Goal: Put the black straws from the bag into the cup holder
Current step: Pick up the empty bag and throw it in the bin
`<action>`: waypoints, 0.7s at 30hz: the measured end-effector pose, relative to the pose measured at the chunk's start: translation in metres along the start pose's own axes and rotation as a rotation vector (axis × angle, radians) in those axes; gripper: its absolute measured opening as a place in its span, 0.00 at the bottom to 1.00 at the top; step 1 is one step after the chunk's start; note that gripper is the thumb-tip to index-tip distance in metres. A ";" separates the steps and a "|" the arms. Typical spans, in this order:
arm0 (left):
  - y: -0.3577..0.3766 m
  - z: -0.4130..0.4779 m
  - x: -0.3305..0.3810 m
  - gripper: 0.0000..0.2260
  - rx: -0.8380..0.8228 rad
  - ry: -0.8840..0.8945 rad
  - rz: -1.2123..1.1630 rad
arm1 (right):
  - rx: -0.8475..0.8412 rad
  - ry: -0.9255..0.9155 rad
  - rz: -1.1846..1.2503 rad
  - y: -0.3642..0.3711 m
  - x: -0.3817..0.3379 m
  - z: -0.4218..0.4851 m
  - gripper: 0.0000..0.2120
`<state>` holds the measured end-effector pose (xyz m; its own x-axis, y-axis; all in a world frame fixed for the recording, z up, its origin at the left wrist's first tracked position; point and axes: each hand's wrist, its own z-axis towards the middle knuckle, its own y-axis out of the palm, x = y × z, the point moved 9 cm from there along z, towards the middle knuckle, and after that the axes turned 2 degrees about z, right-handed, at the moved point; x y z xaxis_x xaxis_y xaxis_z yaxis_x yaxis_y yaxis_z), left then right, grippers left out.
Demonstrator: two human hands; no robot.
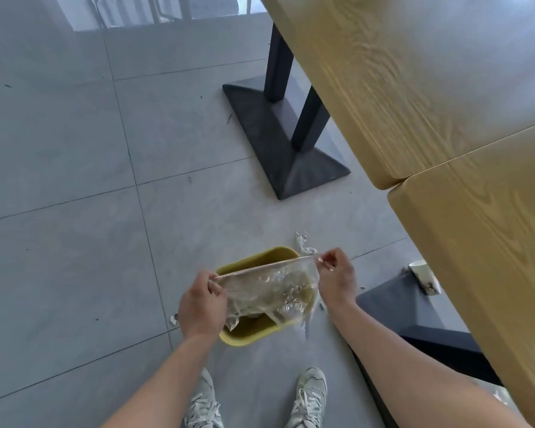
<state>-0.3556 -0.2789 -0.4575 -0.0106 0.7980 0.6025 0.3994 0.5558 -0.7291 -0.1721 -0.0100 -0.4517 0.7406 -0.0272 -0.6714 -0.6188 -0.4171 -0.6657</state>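
holding: both hands are stretching a clear plastic bag (pixel 269 288) taut over a yellow bin (pixel 250 330) standing on the floor.
left hand (pixel 202 304): its fingers are pinching the bag's left top corner, clenched on the film.
right hand (pixel 335 273): its fingers are pinching the bag's right top corner, slightly higher and farther from the camera than the left.
bag: its top edge is running as a straight line between the two hands; the rest is hanging crumpled down into the bin's mouth. i cannot tell whether any black straws are lying inside.
bin edges: the far rim is showing above the bag's top edge, the near rim below it, just in front of two pale sneakers (pixel 309 396).
surface: two wooden tabletops (pixel 430 88) are filling the right side, their rounded corners meeting at a seam; the near one is overhanging beside the right forearm.
table base: a dark pedestal foot (pixel 278 143) is sitting well beyond the bin.
floor (pixel 59 149): grey tiles are lying open to the left and ahead of the bin.
scraps: a bit of clear film (pixel 303 242) is lying just past the bin, and a paper cup (pixel 425 278) is lying on its side near the near tabletop's edge.
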 end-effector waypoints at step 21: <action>0.146 0.047 -0.065 0.10 -0.388 0.255 0.995 | -0.393 -0.452 -0.631 0.186 0.051 0.025 0.11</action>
<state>-0.3395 -0.2388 -0.6183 0.6485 0.7522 -0.1165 0.3861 -0.4569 -0.8014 -0.2562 -0.0663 -0.6174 0.6883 0.6435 -0.3351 0.0697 -0.5183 -0.8523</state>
